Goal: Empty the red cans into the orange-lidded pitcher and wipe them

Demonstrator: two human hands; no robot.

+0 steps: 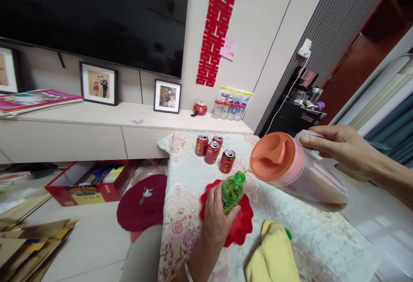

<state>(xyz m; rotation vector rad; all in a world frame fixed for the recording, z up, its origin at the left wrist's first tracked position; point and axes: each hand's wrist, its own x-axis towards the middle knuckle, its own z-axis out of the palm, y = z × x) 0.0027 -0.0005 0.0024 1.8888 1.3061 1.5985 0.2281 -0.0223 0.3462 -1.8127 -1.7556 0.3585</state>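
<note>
left hand (215,213) wrapped round small green bottle (232,192), upright on red mat (240,224) on table (193,187). right hand (342,144) gripping pitcher (297,172), tipped sideways above bottle. risk: narrow mouth, cap looks on, lid slips = splash on cloth, cans (213,151) close by

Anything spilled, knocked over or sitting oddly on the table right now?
No spill shows. The pitcher is tipped nearly sideways in the right hand, orange lid on. The left hand grips the green bottle, which leans. The four red cans stand upright.
</note>
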